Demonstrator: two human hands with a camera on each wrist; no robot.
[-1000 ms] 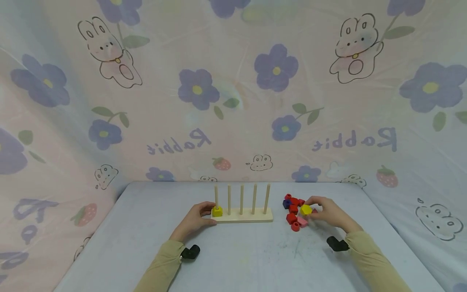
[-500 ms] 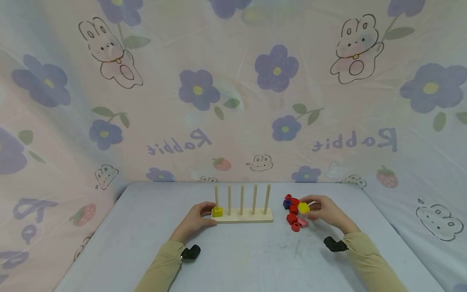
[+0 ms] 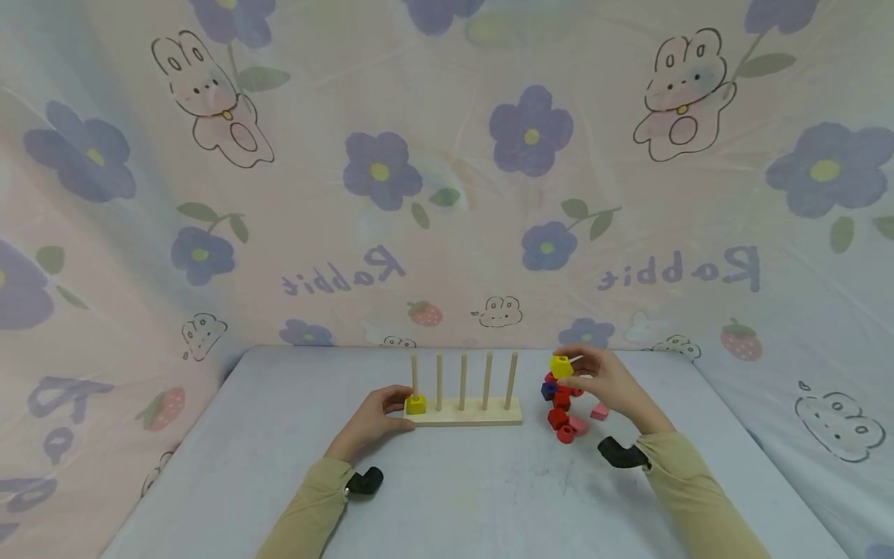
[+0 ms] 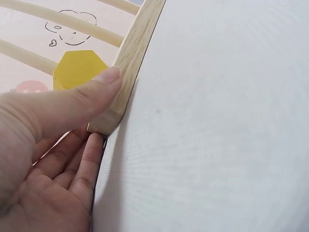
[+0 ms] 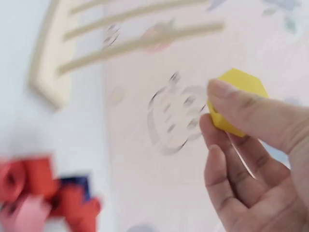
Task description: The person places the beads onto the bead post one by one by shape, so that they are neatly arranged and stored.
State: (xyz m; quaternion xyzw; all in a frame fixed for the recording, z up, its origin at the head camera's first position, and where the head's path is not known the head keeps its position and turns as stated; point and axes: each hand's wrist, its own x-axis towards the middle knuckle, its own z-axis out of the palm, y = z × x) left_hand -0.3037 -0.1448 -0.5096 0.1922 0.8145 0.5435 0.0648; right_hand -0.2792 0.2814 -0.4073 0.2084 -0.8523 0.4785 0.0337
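Note:
My left hand [image 3: 373, 423] holds the left end of a wooden peg stand [image 3: 464, 416] with several upright pegs. In the left wrist view its thumb lies along the front of the wooden base [image 4: 135, 58], with the fingers at the end and behind. A yellow bead [image 3: 416, 404] sits at the foot of the leftmost peg. Raised above the loose beads, my right hand [image 3: 606, 386] pinches another yellow bead [image 3: 561, 366] between thumb and fingers. In the right wrist view this bead [image 5: 246, 83] shows flat, angled sides, partly covered by the thumb.
Several red beads [image 3: 558, 419] lie in a cluster right of the stand, with a dark blue bead [image 3: 549, 390] among them. A pink bead [image 3: 599, 411] lies slightly apart on the white table [image 3: 461, 489]. A printed cloth [image 3: 447, 233] hangs behind.
My right hand has lifted the yellow bead up and to the left from beside the cluster, uncovering the pink bead. The left hand and the stand have stayed put.

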